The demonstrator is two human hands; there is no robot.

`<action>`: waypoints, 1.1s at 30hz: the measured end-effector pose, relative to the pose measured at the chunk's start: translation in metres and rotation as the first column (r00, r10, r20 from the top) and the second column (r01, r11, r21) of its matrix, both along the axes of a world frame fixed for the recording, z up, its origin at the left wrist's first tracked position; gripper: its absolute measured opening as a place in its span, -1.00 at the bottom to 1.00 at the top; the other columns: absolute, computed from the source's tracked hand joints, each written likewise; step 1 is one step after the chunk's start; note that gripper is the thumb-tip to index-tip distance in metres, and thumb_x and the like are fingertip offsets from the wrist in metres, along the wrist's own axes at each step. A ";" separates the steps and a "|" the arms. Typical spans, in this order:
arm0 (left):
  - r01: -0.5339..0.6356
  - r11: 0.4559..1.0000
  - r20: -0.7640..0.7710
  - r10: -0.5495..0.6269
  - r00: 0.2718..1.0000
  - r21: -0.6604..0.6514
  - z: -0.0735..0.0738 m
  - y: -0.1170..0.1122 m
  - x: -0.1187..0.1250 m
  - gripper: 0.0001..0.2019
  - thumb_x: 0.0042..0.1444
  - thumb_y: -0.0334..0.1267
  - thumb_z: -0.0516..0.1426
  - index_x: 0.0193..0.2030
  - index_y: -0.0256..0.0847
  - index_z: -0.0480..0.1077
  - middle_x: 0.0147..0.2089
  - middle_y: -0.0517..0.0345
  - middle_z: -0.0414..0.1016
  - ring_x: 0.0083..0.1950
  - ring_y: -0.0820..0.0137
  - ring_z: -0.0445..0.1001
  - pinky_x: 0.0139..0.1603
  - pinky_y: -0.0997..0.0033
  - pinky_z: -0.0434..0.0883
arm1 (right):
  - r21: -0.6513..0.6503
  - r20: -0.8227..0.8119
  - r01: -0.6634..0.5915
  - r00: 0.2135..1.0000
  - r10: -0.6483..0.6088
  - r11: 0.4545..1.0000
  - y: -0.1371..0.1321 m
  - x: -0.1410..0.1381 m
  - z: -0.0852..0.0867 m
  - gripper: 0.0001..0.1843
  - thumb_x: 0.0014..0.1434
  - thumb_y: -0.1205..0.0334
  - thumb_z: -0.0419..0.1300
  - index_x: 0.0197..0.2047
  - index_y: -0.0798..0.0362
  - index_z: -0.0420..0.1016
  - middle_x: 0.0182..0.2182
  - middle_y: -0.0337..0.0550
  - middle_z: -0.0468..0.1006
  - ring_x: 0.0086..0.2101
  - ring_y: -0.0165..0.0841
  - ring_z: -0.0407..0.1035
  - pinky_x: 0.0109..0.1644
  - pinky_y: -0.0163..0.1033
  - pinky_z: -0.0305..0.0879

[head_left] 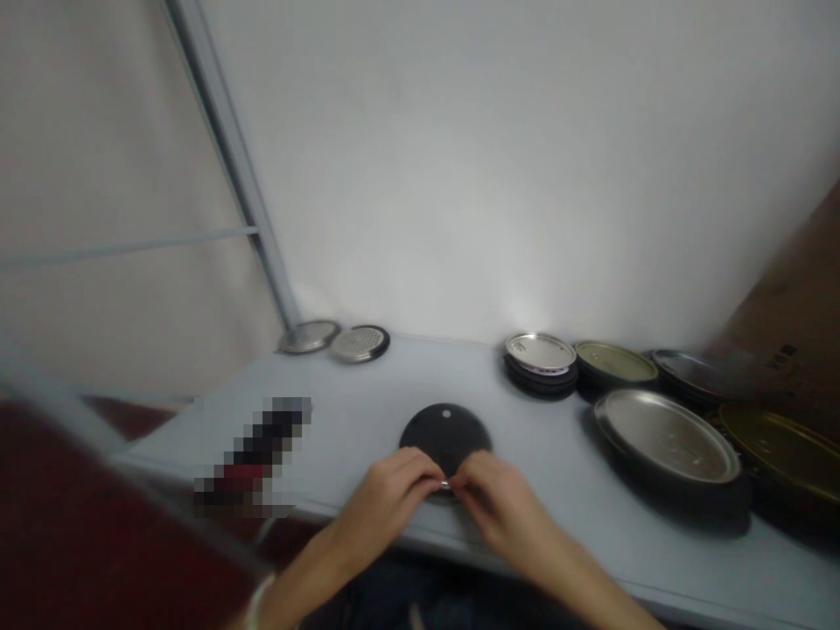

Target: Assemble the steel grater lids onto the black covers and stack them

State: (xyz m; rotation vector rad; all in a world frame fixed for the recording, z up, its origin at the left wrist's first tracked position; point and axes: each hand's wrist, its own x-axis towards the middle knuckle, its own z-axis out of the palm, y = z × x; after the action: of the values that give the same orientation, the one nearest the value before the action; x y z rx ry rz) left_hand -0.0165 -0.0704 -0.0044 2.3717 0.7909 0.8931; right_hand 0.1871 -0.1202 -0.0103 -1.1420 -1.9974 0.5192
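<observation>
A black round disc [441, 433] with a light dot near its far edge lies on the grey table, close to the front edge. My left hand [402, 481] and my right hand [489, 490] meet at the disc's near edge. Thumbs and fingers of both hands are pinched together around a small whitish, shiny piece [445, 485], too small to name. The fingers cover part of the disc's near rim, so whether the piece is fixed to it cannot be told.
Round metal-topped discs stand at right: a silver one [542, 351], an olive one [617, 361] and a large silver one [673, 435]. Two perforated metal discs [360, 344] lie back left. A cardboard box [794, 315] is at far right, a metal post [229, 157] at left.
</observation>
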 end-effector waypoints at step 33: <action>0.202 0.975 -0.064 -0.197 0.978 0.086 -0.002 0.024 0.004 -0.85 0.26 -0.40 0.16 -0.31 -0.22 0.56 -0.26 0.11 0.58 -0.20 0.40 0.51 -0.11 0.46 0.40 | 0.162 0.174 -0.115 0.981 0.086 0.980 0.011 0.017 -0.008 -0.76 0.35 0.43 0.01 -0.17 0.00 0.47 -0.24 -0.06 0.47 -0.14 -0.22 0.36 -0.04 -0.12 0.38</action>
State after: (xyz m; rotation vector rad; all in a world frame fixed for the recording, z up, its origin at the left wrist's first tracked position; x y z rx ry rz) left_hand -0.0129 -0.0460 -0.0063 2.5127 0.5287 0.7990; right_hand 0.2036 -0.1094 -0.0185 -1.0106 -2.2065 0.3031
